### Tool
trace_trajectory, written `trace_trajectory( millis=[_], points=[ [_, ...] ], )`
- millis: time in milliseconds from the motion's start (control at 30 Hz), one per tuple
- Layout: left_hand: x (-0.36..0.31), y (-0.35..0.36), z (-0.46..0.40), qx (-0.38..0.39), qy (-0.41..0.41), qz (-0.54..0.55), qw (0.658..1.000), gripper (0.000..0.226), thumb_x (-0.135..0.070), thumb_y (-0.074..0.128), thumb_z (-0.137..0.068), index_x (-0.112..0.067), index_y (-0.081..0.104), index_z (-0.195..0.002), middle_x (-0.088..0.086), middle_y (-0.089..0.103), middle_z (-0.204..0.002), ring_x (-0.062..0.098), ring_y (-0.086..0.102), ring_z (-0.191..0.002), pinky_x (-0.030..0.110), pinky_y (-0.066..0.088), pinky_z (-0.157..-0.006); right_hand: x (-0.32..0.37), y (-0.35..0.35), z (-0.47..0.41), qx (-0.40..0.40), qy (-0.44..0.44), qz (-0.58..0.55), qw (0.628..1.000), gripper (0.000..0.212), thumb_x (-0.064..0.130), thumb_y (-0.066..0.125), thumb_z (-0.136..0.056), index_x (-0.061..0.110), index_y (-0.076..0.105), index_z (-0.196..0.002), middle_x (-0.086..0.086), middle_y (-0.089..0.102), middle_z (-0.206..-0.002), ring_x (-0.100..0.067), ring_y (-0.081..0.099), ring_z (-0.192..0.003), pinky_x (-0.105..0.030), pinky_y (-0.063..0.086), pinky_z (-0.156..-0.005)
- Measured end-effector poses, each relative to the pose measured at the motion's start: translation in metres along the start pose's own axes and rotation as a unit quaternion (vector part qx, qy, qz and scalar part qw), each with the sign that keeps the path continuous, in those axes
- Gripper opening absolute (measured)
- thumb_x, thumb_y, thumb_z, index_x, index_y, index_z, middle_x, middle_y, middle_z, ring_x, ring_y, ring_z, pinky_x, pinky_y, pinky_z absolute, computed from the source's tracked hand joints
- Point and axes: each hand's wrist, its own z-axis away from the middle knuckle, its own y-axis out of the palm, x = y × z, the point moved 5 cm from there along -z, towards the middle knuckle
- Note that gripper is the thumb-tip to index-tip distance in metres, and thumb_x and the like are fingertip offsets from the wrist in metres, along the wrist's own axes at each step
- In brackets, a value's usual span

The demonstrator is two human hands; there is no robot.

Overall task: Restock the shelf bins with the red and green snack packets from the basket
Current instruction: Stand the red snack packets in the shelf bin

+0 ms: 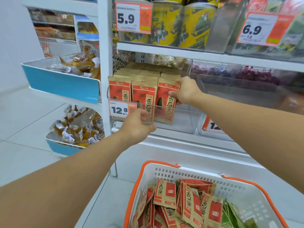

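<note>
A clear shelf bin (184, 120) holds three rows of upright red snack packets. My right hand (185, 91) grips the front packet of the right-hand row (164, 102) by its upper right edge. My left hand (137, 125) holds the bin's clear front wall, fingers curled over its rim beside the 12.8 price tag (119, 110). Below, a white basket with orange handles (189, 175) holds several red packets (184, 201) and some green packets (233, 214) at its right side.
To the right stands another clear bin (246, 89), largely without packets. Yellow-green packets fill the shelf above. Blue-fronted trays (62, 84) of wrapped snacks jut out at the left, over a pale tiled floor.
</note>
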Motion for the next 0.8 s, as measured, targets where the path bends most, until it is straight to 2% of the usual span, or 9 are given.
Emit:
trace_trajectory(
  millis=[67, 133, 267, 333, 400, 567, 667, 733, 800],
  points=[
    [0.002, -0.002, 0.000, 0.004, 0.002, 0.000, 1.000, 0.051, -0.026, 0.074, -0.087, -0.021, 0.049, -0.132, -0.004, 0.054, -0.119, 0.015, 0.053, -0.106, 0.026, 0.040, -0.083, -0.004, -0.001, 0.004, -0.024, -0.009, 0.001, 1.000, 0.048, 0.017, 0.087, -0.075, 0.011, 0.064, -0.117, -0.009, 0.073, -0.103, -0.029, 0.072, -0.087, -0.047, 0.062, -0.075],
    [0.004, -0.003, 0.000, 0.003, 0.004, -0.006, 1.000, 0.053, -0.027, 0.075, -0.087, -0.021, 0.048, -0.133, -0.004, 0.055, -0.119, 0.015, 0.054, -0.107, 0.027, 0.041, -0.084, -0.009, -0.003, 0.011, -0.039, -0.001, -0.010, 0.999, 0.056, 0.014, 0.091, -0.067, 0.018, 0.058, -0.111, -0.005, 0.071, -0.104, -0.027, 0.071, -0.091, -0.047, 0.061, -0.078],
    [0.004, 0.000, 0.000, 0.016, -0.002, -0.017, 1.000, 0.055, -0.030, 0.075, -0.087, -0.021, 0.046, -0.133, -0.003, 0.054, -0.122, 0.019, 0.056, -0.102, 0.028, 0.043, -0.079, -0.013, -0.001, 0.023, -0.056, -0.007, -0.001, 0.998, 0.083, 0.015, 0.097, -0.055, 0.017, 0.050, -0.122, -0.007, 0.063, -0.116, -0.026, 0.063, -0.109, -0.049, 0.058, -0.085],
    [0.003, 0.004, 0.000, 0.028, -0.003, -0.021, 0.999, 0.054, -0.030, 0.075, -0.087, -0.022, 0.047, -0.132, -0.002, 0.053, -0.123, 0.020, 0.057, -0.101, 0.029, 0.045, -0.079, -0.014, 0.000, 0.026, -0.062, -0.022, 0.010, 0.998, 0.081, 0.015, 0.097, -0.055, 0.017, 0.050, -0.121, -0.006, 0.062, -0.116, -0.024, 0.061, -0.108, -0.045, 0.054, -0.092],
    [0.000, 0.008, 0.000, 0.036, 0.000, -0.023, 0.999, 0.052, -0.029, 0.075, -0.086, -0.021, 0.048, -0.131, -0.002, 0.053, -0.123, 0.021, 0.057, -0.104, 0.032, 0.049, -0.082, -0.014, 0.000, 0.028, -0.069, -0.038, 0.005, 0.997, 0.077, 0.013, 0.096, -0.056, 0.017, 0.052, -0.119, -0.005, 0.063, -0.113, -0.023, 0.061, -0.104, -0.041, 0.052, -0.092],
    [-0.007, 0.017, 0.000, 0.038, 0.005, -0.019, 0.999, 0.051, -0.027, 0.075, -0.087, -0.019, 0.049, -0.130, -0.002, 0.053, -0.121, 0.021, 0.056, -0.104, 0.036, 0.052, -0.088, -0.012, 0.004, 0.030, -0.082, -0.051, 0.019, 0.995, 0.078, 0.014, 0.097, -0.056, 0.019, 0.051, -0.119, -0.007, 0.061, -0.111, -0.026, 0.060, -0.101, -0.044, 0.053, -0.091],
    [-0.010, 0.021, -0.002, 0.042, 0.006, -0.025, 0.999, 0.054, -0.027, 0.076, -0.085, -0.016, 0.050, -0.131, 0.001, 0.053, -0.122, 0.022, 0.057, -0.107, 0.040, 0.053, -0.091, -0.013, 0.005, 0.035, -0.085, -0.051, 0.026, 0.995, 0.087, 0.021, 0.097, -0.055, 0.021, 0.046, -0.125, -0.007, 0.059, -0.118, -0.027, 0.058, -0.109, -0.048, 0.050, -0.096],
    [-0.010, 0.024, -0.003, 0.045, -0.001, -0.044, 0.998, 0.057, -0.028, 0.077, -0.085, -0.015, 0.048, -0.132, 0.003, 0.053, -0.124, 0.024, 0.057, -0.109, 0.041, 0.053, -0.092, -0.012, -0.001, 0.043, -0.093, -0.031, 0.018, 0.995, 0.095, 0.026, 0.097, -0.058, 0.021, 0.040, -0.134, -0.008, 0.051, -0.132, -0.027, 0.054, -0.119, -0.046, 0.046, -0.103],
    [-0.008, 0.026, -0.006, 0.063, -0.022, -0.075, 0.995, 0.061, -0.030, 0.077, -0.085, -0.014, 0.045, -0.135, 0.004, 0.052, -0.128, 0.025, 0.056, -0.109, 0.038, 0.055, -0.084, -0.007, -0.013, 0.059, -0.146, -0.038, 0.006, 0.989, 0.094, 0.032, 0.093, -0.065, 0.020, 0.037, -0.139, -0.006, 0.044, -0.136, -0.023, 0.054, -0.117, -0.042, 0.048, -0.100]
  ],
)
